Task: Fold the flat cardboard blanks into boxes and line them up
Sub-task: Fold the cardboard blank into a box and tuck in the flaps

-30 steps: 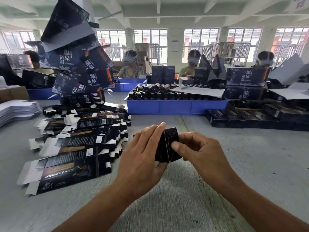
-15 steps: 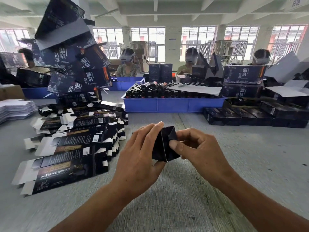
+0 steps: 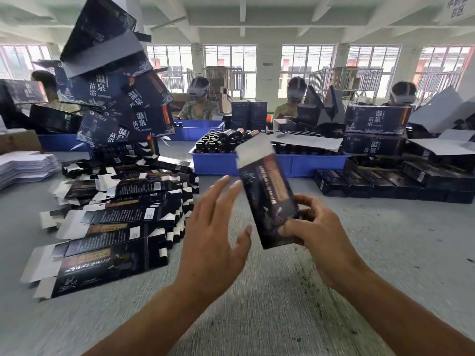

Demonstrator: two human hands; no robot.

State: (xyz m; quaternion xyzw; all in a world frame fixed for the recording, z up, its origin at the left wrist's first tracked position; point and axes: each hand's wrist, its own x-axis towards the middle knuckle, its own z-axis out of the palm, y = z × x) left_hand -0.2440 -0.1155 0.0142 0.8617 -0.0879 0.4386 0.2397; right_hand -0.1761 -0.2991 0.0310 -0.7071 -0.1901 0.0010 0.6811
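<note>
Two hands, right hand [image 3: 317, 228] gripping one box [image 3: 270, 201]

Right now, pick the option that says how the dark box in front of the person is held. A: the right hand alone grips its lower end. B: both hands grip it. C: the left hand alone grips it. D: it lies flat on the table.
A: the right hand grips the lower end of the box, which stands tilted, while the left hand is spread open beside it, not holding it.
</note>
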